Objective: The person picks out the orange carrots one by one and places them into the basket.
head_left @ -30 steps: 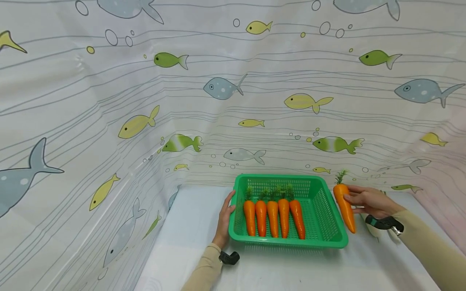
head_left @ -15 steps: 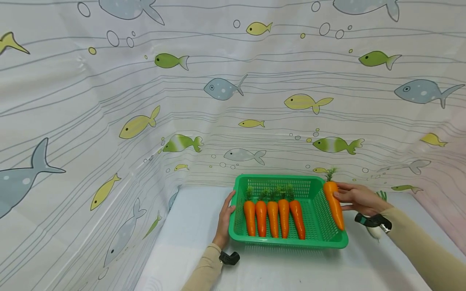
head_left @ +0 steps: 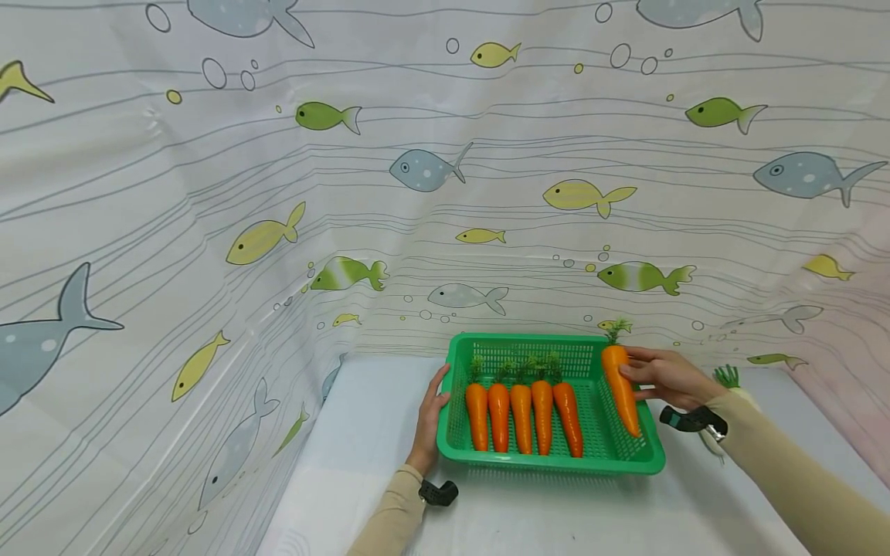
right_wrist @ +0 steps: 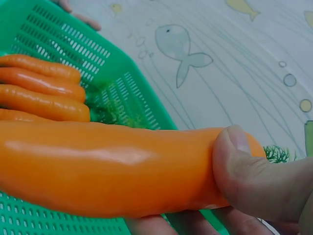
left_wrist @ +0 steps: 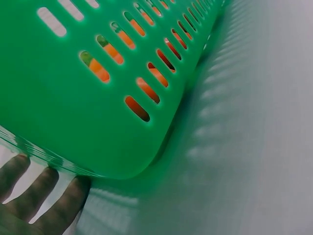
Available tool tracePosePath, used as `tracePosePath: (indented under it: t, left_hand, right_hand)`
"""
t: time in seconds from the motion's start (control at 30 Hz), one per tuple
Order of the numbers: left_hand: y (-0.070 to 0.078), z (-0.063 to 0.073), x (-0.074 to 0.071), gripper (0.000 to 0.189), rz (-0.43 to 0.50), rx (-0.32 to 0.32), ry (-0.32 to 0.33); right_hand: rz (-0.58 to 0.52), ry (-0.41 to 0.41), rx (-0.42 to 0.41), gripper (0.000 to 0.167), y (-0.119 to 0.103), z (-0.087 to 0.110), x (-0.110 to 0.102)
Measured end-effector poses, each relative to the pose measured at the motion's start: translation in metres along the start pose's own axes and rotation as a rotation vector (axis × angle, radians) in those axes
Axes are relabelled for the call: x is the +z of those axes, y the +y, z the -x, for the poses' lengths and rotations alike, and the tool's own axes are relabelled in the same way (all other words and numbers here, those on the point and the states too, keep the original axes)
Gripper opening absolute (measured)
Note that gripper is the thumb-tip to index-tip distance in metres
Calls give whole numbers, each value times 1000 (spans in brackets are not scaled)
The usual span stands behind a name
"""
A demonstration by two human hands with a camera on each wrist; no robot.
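My right hand [head_left: 670, 378] grips an orange carrot [head_left: 619, 390] with a green leafy top, thumb on the near side and fingers beneath. This carrot [right_wrist: 112, 169] is tilted above the right part of a green plastic basket [head_left: 556, 466]. Inside the basket, several carrots [head_left: 521, 417] lie side by side on the left, tops toward the back. My left hand [head_left: 426, 425] rests against the basket's left wall; in the left wrist view its fingers [left_wrist: 63, 205] are fairly straight and touch the outer side near the rim.
A white radish [head_left: 712, 444] with green leaves [head_left: 728, 376] lies on the white table [head_left: 514, 513] right of the basket, partly hidden by my right forearm. A fish-patterned sheet [head_left: 514, 262] rises behind the table and at both sides.
My right hand has carried the carrot leftward, from outside the basket's right rim to over its right part. More of the radish leaves now shows. The left hand and basket have stayed put.
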State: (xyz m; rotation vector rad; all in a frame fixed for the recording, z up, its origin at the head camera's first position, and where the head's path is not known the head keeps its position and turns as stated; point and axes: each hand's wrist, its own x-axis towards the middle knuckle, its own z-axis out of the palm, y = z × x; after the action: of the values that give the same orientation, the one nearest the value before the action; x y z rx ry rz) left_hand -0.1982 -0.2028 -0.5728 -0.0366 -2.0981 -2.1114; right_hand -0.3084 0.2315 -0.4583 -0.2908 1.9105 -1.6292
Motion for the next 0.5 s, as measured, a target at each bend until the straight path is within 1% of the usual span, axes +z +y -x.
tracePosePath:
  t: [0.17, 0.5]
  left_hand:
    - [0, 0, 0, 57, 2, 1, 2]
    - [-1, -1, 0, 57, -3, -7, -2]
  right_hand:
    - [-2, 18, -2, 82, 0, -4, 7]
    - [21, 19, -25, 81, 2, -10, 15]
